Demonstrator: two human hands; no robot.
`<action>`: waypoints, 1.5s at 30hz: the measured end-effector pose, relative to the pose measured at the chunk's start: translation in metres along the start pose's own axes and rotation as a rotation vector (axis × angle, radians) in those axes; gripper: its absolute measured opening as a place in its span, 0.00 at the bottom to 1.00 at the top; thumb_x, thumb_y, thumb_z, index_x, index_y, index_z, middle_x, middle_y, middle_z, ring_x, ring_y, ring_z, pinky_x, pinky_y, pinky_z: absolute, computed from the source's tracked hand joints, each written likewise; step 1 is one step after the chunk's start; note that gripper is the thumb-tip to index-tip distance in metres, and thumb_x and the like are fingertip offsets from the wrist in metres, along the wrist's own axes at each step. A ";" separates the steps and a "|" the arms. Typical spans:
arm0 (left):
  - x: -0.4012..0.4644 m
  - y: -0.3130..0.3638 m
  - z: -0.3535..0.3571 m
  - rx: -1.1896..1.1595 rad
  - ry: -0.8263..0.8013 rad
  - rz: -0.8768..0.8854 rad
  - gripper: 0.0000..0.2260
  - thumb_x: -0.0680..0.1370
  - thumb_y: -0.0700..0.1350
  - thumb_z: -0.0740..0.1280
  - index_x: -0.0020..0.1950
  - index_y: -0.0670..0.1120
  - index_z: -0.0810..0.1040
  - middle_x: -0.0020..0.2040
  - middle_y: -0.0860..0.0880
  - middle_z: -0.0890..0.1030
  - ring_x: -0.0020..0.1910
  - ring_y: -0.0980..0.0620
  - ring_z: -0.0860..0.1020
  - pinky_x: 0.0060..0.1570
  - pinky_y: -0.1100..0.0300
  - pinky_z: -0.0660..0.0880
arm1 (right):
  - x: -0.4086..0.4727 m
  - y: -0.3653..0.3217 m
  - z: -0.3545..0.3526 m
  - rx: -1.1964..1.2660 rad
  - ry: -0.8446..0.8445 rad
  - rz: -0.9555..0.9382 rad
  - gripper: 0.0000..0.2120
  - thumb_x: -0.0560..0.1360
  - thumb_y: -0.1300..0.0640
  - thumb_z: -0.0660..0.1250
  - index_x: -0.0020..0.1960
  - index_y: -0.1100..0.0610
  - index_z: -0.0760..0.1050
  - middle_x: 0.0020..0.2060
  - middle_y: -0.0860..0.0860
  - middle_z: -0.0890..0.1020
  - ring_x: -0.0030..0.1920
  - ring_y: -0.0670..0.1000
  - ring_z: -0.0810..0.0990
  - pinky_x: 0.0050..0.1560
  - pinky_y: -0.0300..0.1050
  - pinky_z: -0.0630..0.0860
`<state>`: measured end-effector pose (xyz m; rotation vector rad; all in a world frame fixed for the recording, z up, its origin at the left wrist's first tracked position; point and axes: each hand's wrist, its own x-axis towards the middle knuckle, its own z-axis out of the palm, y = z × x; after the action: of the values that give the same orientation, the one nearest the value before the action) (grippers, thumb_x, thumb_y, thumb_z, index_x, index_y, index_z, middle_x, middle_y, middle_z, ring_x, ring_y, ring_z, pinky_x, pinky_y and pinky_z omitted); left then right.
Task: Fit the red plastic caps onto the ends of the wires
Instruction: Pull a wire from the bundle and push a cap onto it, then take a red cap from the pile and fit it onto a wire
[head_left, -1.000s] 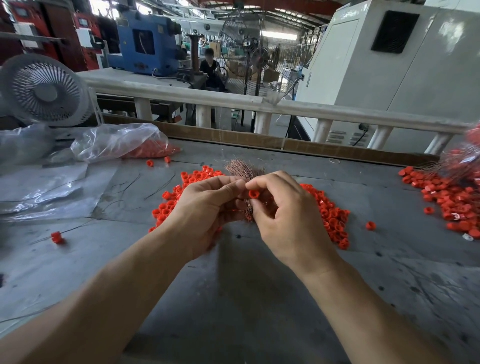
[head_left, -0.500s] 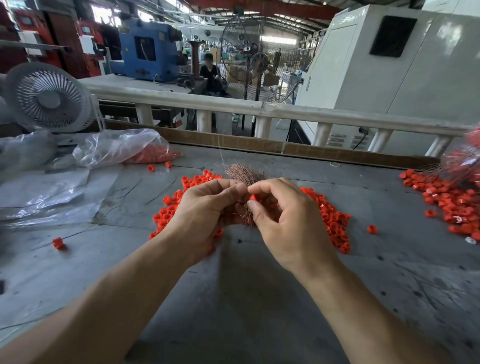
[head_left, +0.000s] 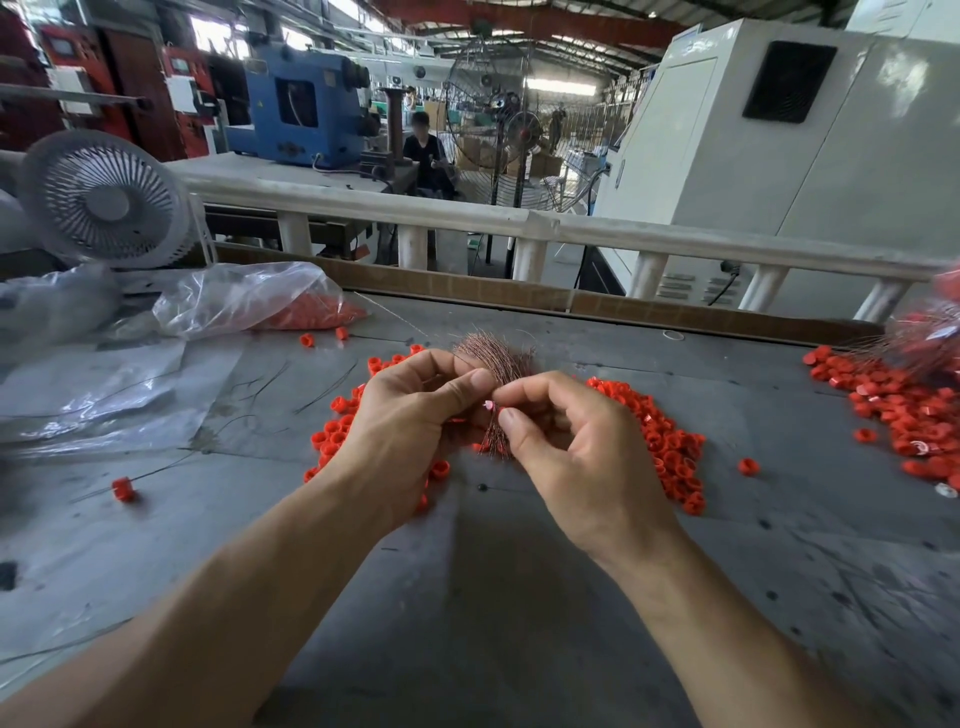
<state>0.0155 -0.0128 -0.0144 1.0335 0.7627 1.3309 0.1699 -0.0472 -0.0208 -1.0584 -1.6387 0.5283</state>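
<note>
Red caps lie scattered in a loose heap across the grey table, right behind two bare hands that meet over its middle. The left hand grips a bundle of thin coppery wires, its fingers curled round the strands, which fan out above its thumb and hang down below it. The right hand pinches something tiny between thumb and forefinger, right against the wires; a pale glint shows there, but whether it is a cap is too small to tell. A second heap of caps lies at the far right edge with wires tangled in it; judging by that, these may be finished pieces, though this is not certain. A clear bag holding more caps rests at the back left, beside a small white fan. The task looks mid-run: many loose caps and a thick bundle of wires remain, so much fitting seems left.
</note>
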 end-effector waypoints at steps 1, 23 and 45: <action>0.000 0.000 0.000 0.004 0.006 0.003 0.06 0.68 0.42 0.74 0.41 0.44 0.80 0.36 0.44 0.80 0.34 0.49 0.78 0.40 0.53 0.78 | 0.000 0.000 0.000 -0.003 -0.002 0.003 0.06 0.78 0.60 0.71 0.51 0.50 0.83 0.40 0.42 0.85 0.41 0.43 0.84 0.42 0.32 0.76; 0.000 0.005 -0.005 -0.008 0.115 0.082 0.02 0.68 0.44 0.76 0.39 0.47 0.84 0.40 0.45 0.85 0.33 0.53 0.81 0.33 0.61 0.79 | -0.002 -0.003 -0.003 0.001 -0.041 0.034 0.06 0.78 0.60 0.71 0.48 0.49 0.83 0.36 0.45 0.83 0.36 0.44 0.81 0.37 0.36 0.76; 0.002 -0.002 -0.007 0.359 0.144 0.141 0.07 0.81 0.37 0.67 0.52 0.46 0.84 0.42 0.47 0.87 0.35 0.53 0.81 0.35 0.61 0.79 | 0.016 0.021 -0.039 -0.521 0.298 0.102 0.06 0.76 0.57 0.74 0.53 0.50 0.84 0.46 0.46 0.85 0.47 0.49 0.83 0.52 0.46 0.80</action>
<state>0.0106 -0.0101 -0.0185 1.3035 1.0812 1.4313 0.2135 -0.0295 -0.0152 -1.5270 -1.4907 -0.0081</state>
